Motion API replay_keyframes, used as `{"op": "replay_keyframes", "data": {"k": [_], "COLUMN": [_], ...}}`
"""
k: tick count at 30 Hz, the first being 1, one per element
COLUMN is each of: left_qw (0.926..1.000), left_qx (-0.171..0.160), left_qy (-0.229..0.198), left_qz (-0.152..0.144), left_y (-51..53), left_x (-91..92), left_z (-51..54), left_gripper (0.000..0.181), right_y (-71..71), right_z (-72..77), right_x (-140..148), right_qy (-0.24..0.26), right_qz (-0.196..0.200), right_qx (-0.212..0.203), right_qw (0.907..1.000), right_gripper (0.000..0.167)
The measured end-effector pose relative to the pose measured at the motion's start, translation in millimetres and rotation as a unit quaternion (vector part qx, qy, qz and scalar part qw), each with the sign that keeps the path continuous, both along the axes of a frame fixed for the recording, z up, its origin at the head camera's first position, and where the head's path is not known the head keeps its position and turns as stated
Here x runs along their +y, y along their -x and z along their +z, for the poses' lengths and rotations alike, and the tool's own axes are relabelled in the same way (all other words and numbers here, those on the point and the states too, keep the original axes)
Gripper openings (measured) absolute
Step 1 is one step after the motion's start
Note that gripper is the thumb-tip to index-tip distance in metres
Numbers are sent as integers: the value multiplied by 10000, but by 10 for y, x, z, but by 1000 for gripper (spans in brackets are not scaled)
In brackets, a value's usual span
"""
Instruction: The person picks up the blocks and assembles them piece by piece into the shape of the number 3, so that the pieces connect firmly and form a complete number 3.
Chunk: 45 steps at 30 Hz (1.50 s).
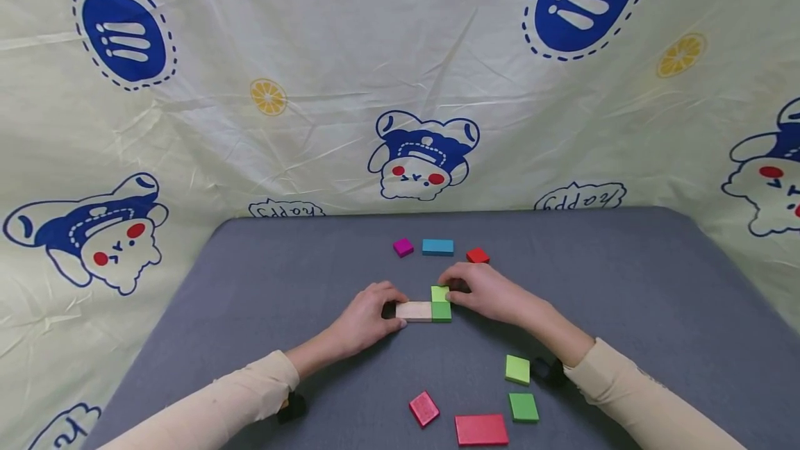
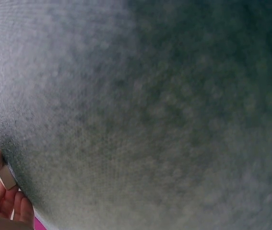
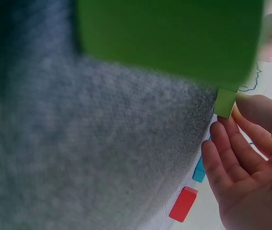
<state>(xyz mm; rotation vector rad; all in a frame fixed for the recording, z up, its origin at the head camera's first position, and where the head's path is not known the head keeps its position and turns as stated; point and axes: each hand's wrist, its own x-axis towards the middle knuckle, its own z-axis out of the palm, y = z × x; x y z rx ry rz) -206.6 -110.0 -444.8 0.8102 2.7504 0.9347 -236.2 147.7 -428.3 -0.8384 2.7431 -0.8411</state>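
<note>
A pale wood-coloured block (image 1: 414, 311) lies lengthwise mid-table, its right end against a green block (image 1: 441, 312). My left hand (image 1: 370, 318) pinches the pale block's left end between thumb and fingers; the left wrist view shows that block (image 2: 5, 177) low at its left edge. Behind the green block sits a light green block (image 1: 440, 294), touching it. My right hand (image 1: 487, 292) holds this light green block by its right side, thumb and fingertips on it, also seen in the right wrist view, where the block (image 3: 225, 103) is partly covered by the thumb.
Behind the hands lie a magenta block (image 1: 403, 247), a blue block (image 1: 437, 247) and a red block (image 1: 478, 255). Nearer the front are a light green square (image 1: 517, 369), a green square (image 1: 523, 407), a small pinkish-red block (image 1: 424, 409) and a larger red block (image 1: 481, 430).
</note>
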Motion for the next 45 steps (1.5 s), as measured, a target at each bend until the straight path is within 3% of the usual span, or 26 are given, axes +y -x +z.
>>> {"op": "replay_keyframes", "data": {"k": [8, 13, 30, 45], "left_qw": [10000, 10000, 9999, 9998], "left_qx": [33, 61, 83, 173], "left_qy": [-19, -19, -71, -60], "left_qz": [-12, 2, -20, -91], "left_y": [0, 0, -15, -4], "left_x": [4, -1, 6, -3], "left_z": [-5, -27, -6, -23], "left_gripper": [28, 28, 28, 28], "right_y": [-7, -72, -590, -929], "right_z": [5, 84, 292, 204], "right_x": [5, 111, 591, 830], "right_qy": [8, 143, 258, 224], "right_qz": [-28, -85, 67, 268], "right_qx": [-54, 86, 151, -99], "right_qw": [10000, 9998, 9995, 9993], "right_gripper": [25, 26, 27, 25]}}
